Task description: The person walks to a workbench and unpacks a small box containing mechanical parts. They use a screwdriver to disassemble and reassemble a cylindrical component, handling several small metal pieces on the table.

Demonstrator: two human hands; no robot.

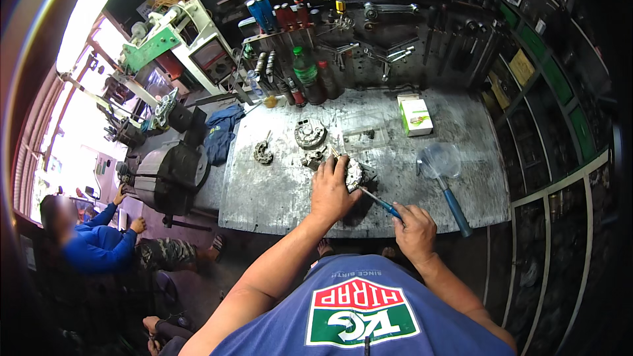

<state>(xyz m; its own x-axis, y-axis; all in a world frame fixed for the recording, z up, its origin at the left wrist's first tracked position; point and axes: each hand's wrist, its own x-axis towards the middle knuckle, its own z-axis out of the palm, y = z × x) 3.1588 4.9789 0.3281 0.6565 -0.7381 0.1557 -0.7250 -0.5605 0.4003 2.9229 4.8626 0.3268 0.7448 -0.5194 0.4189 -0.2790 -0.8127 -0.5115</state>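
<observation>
My left hand [330, 188] grips a round metal housing [353, 175] on the metal bench top [257, 201]. My right hand [414, 227] holds a blue-handled screwdriver [386, 206], its shaft reaching to the housing beside my left thumb. Behind my left hand lie a small metal part [313, 158] and another round casting [310, 133]. A curved metal piece [264, 153] sits to their left. On the right are a blue-handled tool [455, 211], a clear plastic item [440, 160] and a white-and-green box [415, 118].
A co-worker [99, 244] in blue sits at left near machinery [168, 178]; another person's foot [151, 323] shows below. A blue cloth [221, 132] lies left of the bench. Several bottles [304, 69] stand along the back below hanging wrenches [389, 53]. Shelving [557, 211] runs down the right.
</observation>
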